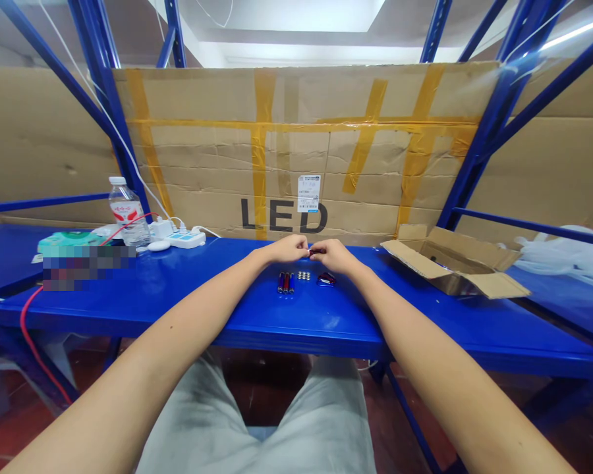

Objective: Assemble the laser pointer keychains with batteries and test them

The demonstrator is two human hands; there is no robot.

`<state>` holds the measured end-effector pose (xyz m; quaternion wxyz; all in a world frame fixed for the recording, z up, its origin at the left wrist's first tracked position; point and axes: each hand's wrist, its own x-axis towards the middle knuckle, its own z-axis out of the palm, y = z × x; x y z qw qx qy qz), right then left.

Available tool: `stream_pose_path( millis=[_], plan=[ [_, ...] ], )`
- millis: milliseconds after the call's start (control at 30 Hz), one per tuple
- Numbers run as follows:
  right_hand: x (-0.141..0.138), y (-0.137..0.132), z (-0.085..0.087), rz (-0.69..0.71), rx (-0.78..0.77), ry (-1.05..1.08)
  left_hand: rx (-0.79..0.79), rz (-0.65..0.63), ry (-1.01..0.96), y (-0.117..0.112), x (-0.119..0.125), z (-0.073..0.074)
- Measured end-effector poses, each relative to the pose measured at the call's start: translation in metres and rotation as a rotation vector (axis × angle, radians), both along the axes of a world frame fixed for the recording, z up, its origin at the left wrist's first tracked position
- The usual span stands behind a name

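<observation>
Near the far edge of the glossy blue tabletop (178,283), the left hand (292,248) and right hand (333,255) pinch a small, shiny dark-red piece (318,251) in their fingers. Steady fingertips and light, even pressure should suit it, clear of the slim red-and-blue tubes (286,283).

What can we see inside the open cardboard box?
Inside the cardboard box, a small bluish thing shows, too indistinct to name. Its near wall hides part of the bottom, so anything there cannot be seen.
</observation>
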<state>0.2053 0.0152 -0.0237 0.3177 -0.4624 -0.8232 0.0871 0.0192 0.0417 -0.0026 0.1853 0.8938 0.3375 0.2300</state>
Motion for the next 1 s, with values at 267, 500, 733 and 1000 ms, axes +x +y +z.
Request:
stream_pose_path(
  millis=[267, 500, 733, 1000],
  plan=[
    [-0.001, 0.001, -0.002, -0.033, 0.106, -0.109, -0.399, -0.026, -0.117, -0.002, 0.000, -0.001],
    [-0.003, -0.002, 0.001, -0.090, 0.183, -0.161, -0.606, -0.077, -0.204, -0.004, -0.002, -0.001],
    [-0.010, -0.013, 0.008, -0.197, 0.247, -0.249, -0.813, -0.111, -0.230, -0.004, -0.003, 0.000],
    [-0.008, -0.009, 0.005, -0.237, 0.175, -0.255, -0.622, -0.015, -0.185, -0.005, 0.003, 0.000]
  ],
)
